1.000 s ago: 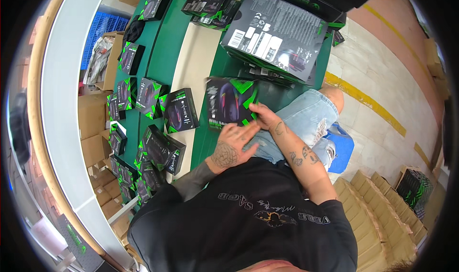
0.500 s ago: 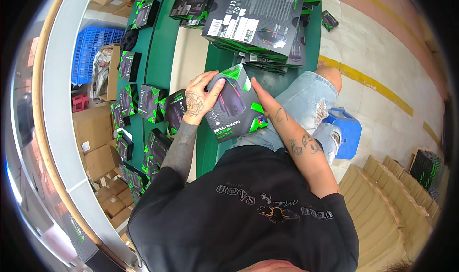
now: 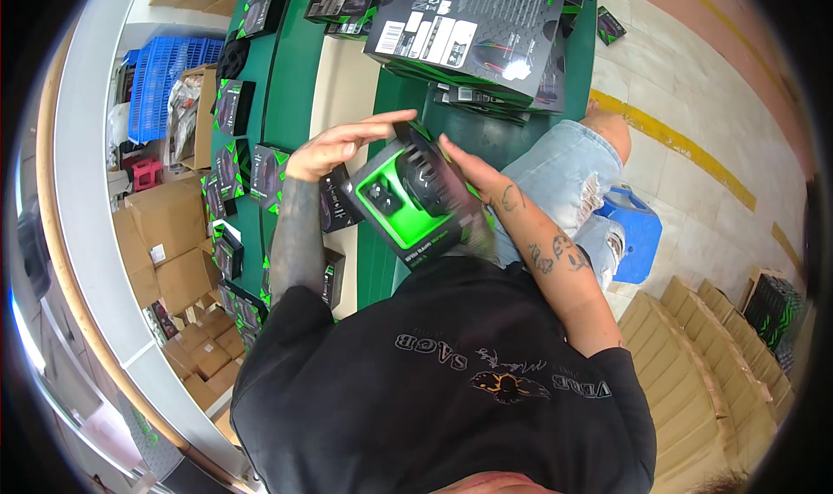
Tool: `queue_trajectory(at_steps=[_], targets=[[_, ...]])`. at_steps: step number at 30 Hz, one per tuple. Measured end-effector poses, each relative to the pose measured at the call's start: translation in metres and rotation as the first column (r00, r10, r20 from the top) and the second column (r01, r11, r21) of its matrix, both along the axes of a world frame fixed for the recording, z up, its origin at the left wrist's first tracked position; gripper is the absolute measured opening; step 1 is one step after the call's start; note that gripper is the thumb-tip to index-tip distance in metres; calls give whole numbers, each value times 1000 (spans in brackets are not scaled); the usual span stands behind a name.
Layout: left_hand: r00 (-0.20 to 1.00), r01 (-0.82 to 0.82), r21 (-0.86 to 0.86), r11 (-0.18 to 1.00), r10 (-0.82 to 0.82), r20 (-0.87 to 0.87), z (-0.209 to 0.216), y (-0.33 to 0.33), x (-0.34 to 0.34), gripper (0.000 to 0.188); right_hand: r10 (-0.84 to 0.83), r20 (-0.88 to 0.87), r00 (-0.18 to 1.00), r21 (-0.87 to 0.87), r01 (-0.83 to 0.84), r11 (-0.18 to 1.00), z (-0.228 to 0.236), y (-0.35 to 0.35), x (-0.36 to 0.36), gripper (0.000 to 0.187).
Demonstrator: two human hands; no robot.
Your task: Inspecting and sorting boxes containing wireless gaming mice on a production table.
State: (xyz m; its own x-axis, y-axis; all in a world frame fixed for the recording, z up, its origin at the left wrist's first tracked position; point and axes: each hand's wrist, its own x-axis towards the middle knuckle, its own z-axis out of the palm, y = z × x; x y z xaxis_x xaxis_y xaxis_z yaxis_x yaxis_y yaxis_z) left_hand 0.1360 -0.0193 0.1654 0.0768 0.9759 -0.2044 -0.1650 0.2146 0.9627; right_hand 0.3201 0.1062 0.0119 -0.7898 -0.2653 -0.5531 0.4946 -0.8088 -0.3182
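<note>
In front of my chest is a dark gaming mouse box (image 3: 369, 216), tilted. Its face shows a bright green recess holding a black mouse (image 3: 425, 182) and a smaller black piece (image 3: 380, 196). A grey cover or side panel at its right is smeared by motion. My left hand (image 3: 343, 147) is open, its fingers stretched over the box's upper left corner. Whether the fingertips touch the box is hard to see. My right hand (image 3: 473, 166) grips the right upper edge of the box, with part of its fingers hidden.
Stacked mouse boxes (image 3: 464, 30) stand ahead on the green bench. More boxes (image 3: 269, 177) line the green conveyor belt (image 3: 282, 86) at left. A blue crate (image 3: 173, 86) and cardboard cartons (image 3: 173, 234) sit beyond it. At right are a blue stool (image 3: 633, 242) and brown cartons (image 3: 668, 364).
The box has turned from its printed front to show the green recess with the mouse. My left hand has let go of its front and moved up and left with straightened fingers.
</note>
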Motion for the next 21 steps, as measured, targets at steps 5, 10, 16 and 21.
queue_trajectory(at_steps=[5, 10, 16, 21], targets=[[996, 80, -256, 963, -88, -23, -78, 14, 0, 51, -90, -44, 995, 270, 98, 958, -23, -7, 8, 57], [965, -196, -331, 923, 241, 101, -103, -14, 4, 61, 154, 133, 979, 107, -169, 980, 57, 4, 1, 50], [967, -256, -392, 884, 238, -95, -93, -8, 12, 65, 194, -138, 971, 115, -178, 977, 22, 6, 15, 57], [712, -293, -556, 778, 565, 416, -120, -55, -1, 58, 284, -306, 909, 203, -229, 952, 21, -2, 6, 76]])
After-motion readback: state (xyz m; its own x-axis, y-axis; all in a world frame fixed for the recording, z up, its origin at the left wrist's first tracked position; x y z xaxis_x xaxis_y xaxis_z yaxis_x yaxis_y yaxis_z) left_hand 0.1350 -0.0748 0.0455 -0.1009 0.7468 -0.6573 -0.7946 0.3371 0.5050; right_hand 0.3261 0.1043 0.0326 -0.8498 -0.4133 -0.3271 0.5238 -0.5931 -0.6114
